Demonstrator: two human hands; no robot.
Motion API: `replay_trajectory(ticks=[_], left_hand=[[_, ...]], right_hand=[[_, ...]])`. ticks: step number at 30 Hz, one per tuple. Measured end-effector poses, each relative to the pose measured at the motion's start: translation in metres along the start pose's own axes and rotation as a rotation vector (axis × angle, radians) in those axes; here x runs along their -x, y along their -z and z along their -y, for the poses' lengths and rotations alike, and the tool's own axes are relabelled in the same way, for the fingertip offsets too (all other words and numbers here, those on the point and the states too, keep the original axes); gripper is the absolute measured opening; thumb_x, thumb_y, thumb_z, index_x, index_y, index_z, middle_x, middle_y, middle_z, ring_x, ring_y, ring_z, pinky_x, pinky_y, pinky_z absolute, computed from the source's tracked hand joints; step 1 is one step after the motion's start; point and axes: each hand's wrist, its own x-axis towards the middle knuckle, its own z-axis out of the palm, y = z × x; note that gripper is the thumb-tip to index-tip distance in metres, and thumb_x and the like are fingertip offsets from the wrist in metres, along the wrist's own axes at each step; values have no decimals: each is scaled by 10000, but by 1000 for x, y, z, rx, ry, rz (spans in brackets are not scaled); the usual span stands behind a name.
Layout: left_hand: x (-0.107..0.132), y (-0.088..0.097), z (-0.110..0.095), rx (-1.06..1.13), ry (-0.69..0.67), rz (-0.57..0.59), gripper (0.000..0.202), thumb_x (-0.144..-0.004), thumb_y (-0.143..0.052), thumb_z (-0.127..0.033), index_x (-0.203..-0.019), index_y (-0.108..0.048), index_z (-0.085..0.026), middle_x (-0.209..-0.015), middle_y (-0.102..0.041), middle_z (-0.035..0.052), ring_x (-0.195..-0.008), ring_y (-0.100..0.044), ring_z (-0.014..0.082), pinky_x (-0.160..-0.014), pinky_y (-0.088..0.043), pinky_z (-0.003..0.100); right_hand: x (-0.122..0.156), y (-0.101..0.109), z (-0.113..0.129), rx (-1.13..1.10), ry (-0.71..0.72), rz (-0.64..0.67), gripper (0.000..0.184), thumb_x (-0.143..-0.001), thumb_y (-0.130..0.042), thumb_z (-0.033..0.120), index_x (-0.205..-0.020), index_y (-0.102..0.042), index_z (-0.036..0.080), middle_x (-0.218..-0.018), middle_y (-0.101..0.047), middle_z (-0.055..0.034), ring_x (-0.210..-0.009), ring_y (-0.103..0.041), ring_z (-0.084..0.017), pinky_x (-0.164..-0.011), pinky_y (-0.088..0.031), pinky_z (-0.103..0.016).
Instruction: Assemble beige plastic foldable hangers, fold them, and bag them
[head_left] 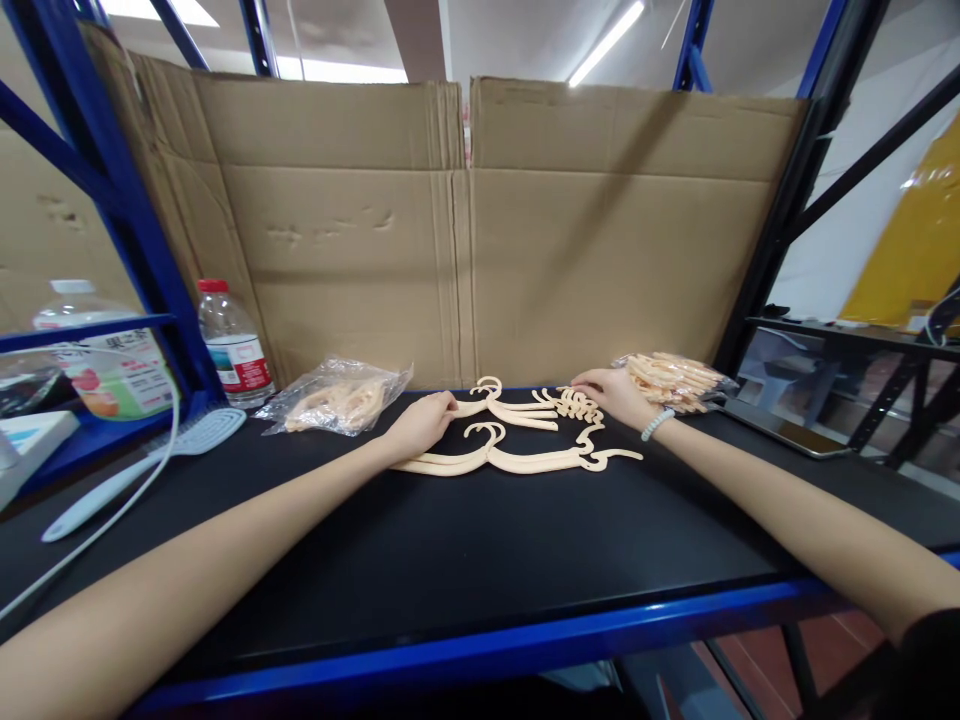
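Beige folding clothes hangers lie on the black table. At the back, my left hand (421, 425) is closed on the left end of a hanger (517, 412) with a curled hook. Nearer to me is another hanger (532, 461), its hook pointing left and its arms spread sideways. My right hand (621, 398) is at a heap of curly hooks (576, 404), its fingers bent down onto the far right side; they seem to pinch a hook, though the fingertips are partly hidden. A loose hook (600, 460) lies at the right end of the nearer hanger.
A clear bag of beige parts (337, 402) is at left, and another bag of beige sticks (667, 380) at right. A hairbrush (150, 470), a red-capped bottle (234, 350) and a white cable stand left. A phone-like flat object (787, 428) lies right. Cardboard (337, 250) walls the back.
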Motion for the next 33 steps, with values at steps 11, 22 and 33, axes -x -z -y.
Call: replay_trajectory(ticks=[11,22,33], left_hand=[[33,46,-39,156,-35,-175,89,-890,-428,-254,-867,-480,-186,-805,-631,39,-713,-606,180,-643,-456,297],[69,22,-38,286,-85,-116,161,-904,-408,-235,-1044,-480,-198,-969,-617,57,-892,-621,191,-769,-523,337],[73,25,-39,204,-101,-135,201,-895,-396,-244,-1037,-524,-182,-952,-616,69,-868,-615,202,-759,-506,346]], right_hand=[[0,38,49,-802,-401,-317,334,-748,-663,422,-903,-619,130,-937,-689,-125,-842,-684,-213,-788,-568,-364],[32,24,82,-1216,-704,-149,373,-628,-766,205,-961,-603,166,-947,-651,-59,-798,-639,-137,-884,-525,-329],[36,23,84,-1406,-692,138,278,-602,-793,172,-695,-531,161,-825,-577,-7,-851,-618,-135,-860,-517,-283]])
